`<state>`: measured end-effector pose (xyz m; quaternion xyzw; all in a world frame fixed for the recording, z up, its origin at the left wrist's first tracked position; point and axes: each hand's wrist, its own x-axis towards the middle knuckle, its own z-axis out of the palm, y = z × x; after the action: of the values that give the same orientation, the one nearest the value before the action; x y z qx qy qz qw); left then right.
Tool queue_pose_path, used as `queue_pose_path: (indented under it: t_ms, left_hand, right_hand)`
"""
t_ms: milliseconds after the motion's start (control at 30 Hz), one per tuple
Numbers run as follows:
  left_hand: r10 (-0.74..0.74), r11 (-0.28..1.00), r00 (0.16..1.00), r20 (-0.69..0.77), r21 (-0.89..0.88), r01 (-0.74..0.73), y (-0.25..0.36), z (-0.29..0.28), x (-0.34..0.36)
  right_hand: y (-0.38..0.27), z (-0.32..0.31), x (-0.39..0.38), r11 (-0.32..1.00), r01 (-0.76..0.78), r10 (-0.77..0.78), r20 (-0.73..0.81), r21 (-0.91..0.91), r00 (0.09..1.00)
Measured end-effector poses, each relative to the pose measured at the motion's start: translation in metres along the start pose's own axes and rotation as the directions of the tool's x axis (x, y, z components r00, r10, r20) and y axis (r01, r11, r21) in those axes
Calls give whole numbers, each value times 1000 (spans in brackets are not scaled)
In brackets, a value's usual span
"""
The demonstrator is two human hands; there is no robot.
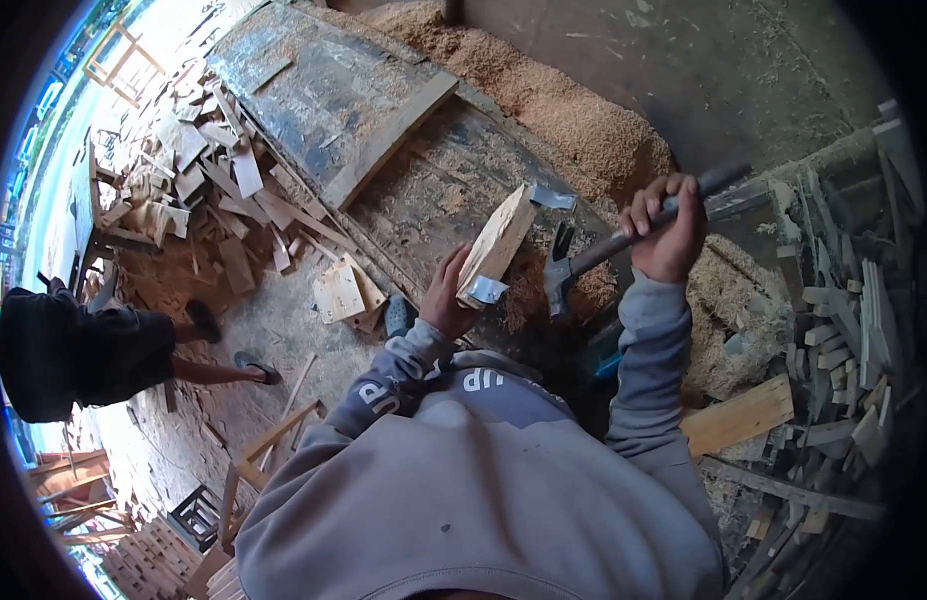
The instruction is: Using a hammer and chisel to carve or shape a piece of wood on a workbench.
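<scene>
A claw hammer (pixel 603 252) with a dark handle is gripped by my right hand (pixel 669 226), its fingers wrapped round the handle. The hammer's head hangs a little to the right of a short, rough-faced wooden block (pixel 500 240). My left hand (pixel 447 294) holds the block by its left side near the lower end, on or just above the bench; which of the two I cannot tell. A bright metal plate (pixel 490 290) sits at the block's near end, and another metal plate (pixel 552 198) at its far end.
A dark workbench (pixel 313 110) strewn with sawdust bears a long plank (pixel 393 140). Behind it lies a sawdust heap (pixel 583 110). Wood offcuts (pixel 188 165) pile up at left, and more scraps (pixel 843 340) at right. Another person (pixel 93 350) stands at the left.
</scene>
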<state>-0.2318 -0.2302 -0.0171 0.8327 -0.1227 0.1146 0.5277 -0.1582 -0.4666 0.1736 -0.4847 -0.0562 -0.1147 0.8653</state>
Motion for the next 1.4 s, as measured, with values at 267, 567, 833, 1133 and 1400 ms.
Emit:
queue_pose_path:
  t_ms: [267,567,833,1133,1400]
  left_hand:
    - [-50,996,978,201,88,33,2,-7,-8]
    - [-50,999,969,244,26,45,-5,-8,-11]
    - [33,999,949,315,24,-43,-17,-18,-15]
    - [-72,851,908,413,-449,272,-95,-26,111]
    - [-8,916,907,422,-360,175,-101,97,165]
  right_hand:
    - [72,37,58,906,-422,404,-231,-31,885]
    - [113,63,105,868,-354,212,-384,-349,899]
    - [126,84,107,811,-193,-12,-345,-552,939]
    - [112,97,91,748,-165,-73,-327,-643,942]
    - [115,86,95,820,-370,77,-557,-436,827]
